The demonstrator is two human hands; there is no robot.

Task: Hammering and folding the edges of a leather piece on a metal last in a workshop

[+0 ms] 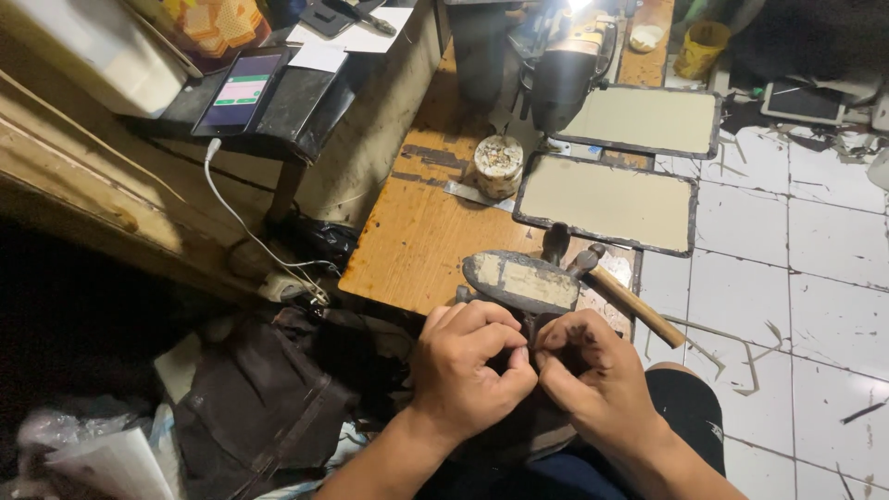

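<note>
Head view: workshop seen from above, items listed left to right.
Phone (239,90): lit screen, lying on a dark shelf at upper left; white cable (243,222) hangs from it.
Dark bag (259,407): on the floor, left of the hands.
Counter (417,231): worn wood, carrying a round tin (498,165) and two grey framed pads (607,202).
Left hand (468,370): grip clenched, fingers curled inward, knuckles up, thumb and forefinger pinching a small dark workpiece (530,356), mostly hidden.
Iron last (523,280): sole-shaped anvil, just above both hands.
Right hand (593,370): grip clenched on the same workpiece, fingertips touching those of the left hand.
Hammer (630,301): wooden handle, resting beside the last, untouched.
Step in hand (judgement): fine pinching or folding of the piece between both hands.
Next move calls for (judgement): steady two-handed hold, small finger movements.
</note>
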